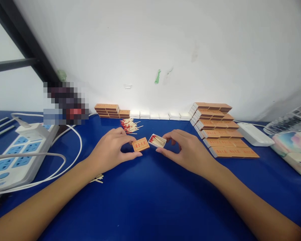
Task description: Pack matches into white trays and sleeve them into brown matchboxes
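Between the thumb and fingers of my left hand (115, 145) is an orange matchbox sleeve (140, 144) with red characters on top. My right hand (184, 149) pinches a white matchbox tray (161, 137) at its right end. Red-tipped matches (157, 140) lie side by side in that tray. Sleeve and tray are close together, end to end, above the blue table (150, 194). Behind my left hand is a loose heap of red-tipped matches (130, 126). A few more matchsticks (98, 178) stick out beside my left forearm, partly hidden by it.
White trays (144, 115) line the wall, beside a small stack of orange matchboxes (106, 107). Stepped rows of matchboxes (223, 134) stand at right, near a white device (256, 134) and a soft pack (294, 152). A power strip (22, 155) with looping white cables lies left.
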{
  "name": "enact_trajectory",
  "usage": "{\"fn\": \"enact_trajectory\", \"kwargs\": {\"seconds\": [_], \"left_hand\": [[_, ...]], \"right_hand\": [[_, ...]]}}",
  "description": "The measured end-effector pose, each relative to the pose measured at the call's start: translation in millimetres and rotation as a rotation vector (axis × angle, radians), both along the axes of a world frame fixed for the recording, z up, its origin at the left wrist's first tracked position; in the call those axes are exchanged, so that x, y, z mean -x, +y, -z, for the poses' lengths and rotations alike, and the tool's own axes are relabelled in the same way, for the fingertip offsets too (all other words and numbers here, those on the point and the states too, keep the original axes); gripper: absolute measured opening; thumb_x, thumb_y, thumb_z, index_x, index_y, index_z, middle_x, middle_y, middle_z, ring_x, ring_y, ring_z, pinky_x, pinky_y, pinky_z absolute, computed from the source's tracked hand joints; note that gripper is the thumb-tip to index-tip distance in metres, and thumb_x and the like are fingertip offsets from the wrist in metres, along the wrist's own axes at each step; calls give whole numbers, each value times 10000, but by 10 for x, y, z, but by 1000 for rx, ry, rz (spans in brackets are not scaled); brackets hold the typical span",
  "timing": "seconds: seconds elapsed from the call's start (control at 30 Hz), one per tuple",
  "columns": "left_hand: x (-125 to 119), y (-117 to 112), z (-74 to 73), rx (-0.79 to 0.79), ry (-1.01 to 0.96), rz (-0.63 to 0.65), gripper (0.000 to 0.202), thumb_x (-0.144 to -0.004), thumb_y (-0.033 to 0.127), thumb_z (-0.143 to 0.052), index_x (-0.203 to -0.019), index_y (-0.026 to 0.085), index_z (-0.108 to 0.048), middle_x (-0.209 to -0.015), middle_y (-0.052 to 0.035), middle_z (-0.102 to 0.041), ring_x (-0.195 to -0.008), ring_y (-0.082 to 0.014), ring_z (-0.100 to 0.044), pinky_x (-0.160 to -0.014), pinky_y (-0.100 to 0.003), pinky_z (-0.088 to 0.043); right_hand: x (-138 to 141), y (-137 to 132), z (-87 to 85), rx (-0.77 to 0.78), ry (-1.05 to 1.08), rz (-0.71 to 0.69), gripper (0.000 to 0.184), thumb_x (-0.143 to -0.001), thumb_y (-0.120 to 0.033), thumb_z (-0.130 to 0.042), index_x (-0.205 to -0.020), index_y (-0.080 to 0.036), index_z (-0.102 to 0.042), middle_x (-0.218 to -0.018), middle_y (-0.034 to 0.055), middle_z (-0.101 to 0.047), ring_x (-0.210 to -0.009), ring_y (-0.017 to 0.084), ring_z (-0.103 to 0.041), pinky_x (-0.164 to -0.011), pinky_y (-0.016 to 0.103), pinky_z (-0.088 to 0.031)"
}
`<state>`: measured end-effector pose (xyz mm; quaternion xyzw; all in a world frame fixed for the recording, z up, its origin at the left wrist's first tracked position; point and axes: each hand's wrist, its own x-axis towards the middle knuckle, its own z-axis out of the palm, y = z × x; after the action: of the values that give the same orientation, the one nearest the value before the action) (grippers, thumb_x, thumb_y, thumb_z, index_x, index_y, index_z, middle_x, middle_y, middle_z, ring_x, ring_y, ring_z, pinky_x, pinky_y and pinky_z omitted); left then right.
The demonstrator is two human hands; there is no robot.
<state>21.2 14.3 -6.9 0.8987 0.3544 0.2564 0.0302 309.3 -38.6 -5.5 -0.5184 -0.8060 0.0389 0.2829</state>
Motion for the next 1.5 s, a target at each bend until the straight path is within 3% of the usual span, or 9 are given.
{"fn": "enact_trajectory", "kwargs": {"seconds": [0.33,0.5,0.83,0.97,1.17,1.33,1.43,1.5], "left_hand": [[-13,-8,-16,-42,-47,89,367,-867,465,-828,-1105,188,-793,-822,-24,-663,-805,-183,-622,-732,-308,-517],[13,13,-16,-34,-118,100,376,-866,442,-834,-1138,187,-782,-940,-50,-703,-847,-180,-647,-737,-295,-546],[65,71,-92,40,-178,79,431,-855,555,-805,-1154,244,-784,-933,-23,-738,-818,-157,-695,-740,-271,-570],[37,49,-75,63,-225,91,479,-819,602,-809,-1106,218,-789,-1010,-47,-767,-867,-168,-736,-821,-283,-600],[-27,-24,-75,136,-261,95,463,-790,585,-850,-1106,250,-805,-991,-40,-788,-852,-174,-734,-818,-295,-620],[-28,-31,-102,221,-318,86,457,-769,526,-892,-1137,268,-811,-970,-25,-800,-890,-186,-744,-802,-290,-613],[-66,-91,-120,247,-362,30,400,-765,488,-907,-1101,287,-821,-949,1,-804,-875,-182,-742,-846,-312,-604],[-109,-154,-125,235,-391,-14,365,-755,481,-915,-1054,293,-826,-923,11,-810,-874,-192,-740,-851,-328,-600]], "right_hand": [[-11,2,-9,128,51,-160,273,-984,-431,-703,-1198,-263,-684,-998,60,-704,-836,210,-652,-698,331,-525],[-45,34,-6,204,156,-188,336,-972,-458,-720,-1252,-275,-686,-1014,43,-703,-804,183,-632,-700,318,-529],[14,-18,-28,206,258,-169,337,-959,-451,-739,-1243,-274,-699,-1033,39,-721,-753,161,-627,-683,314,-550],[44,-11,21,190,335,-141,359,-949,-465,-750,-1260,-292,-707,-1060,37,-739,-784,168,-651,-688,320,-560],[45,1,9,275,464,-136,389,-919,-441,-780,-1284,-313,-730,-1065,32,-765,-818,184,-684,-721,348,-593],[72,-11,-10,345,593,-89,448,-920,-437,-775,-1344,-308,-713,-855,-2,-745,-662,156,-637,-648,342,-598],[200,-87,6,342,686,-48,494,-966,-446,-715,-1435,-303,-660,-893,17,-749,-681,164,-658,-623,339,-610],[318,-169,26,370,758,-64,590,-1023,-466,-619,-1582,-310,-510,-1059,61,-760,-792,190,-703,-632,353,-638]]}}
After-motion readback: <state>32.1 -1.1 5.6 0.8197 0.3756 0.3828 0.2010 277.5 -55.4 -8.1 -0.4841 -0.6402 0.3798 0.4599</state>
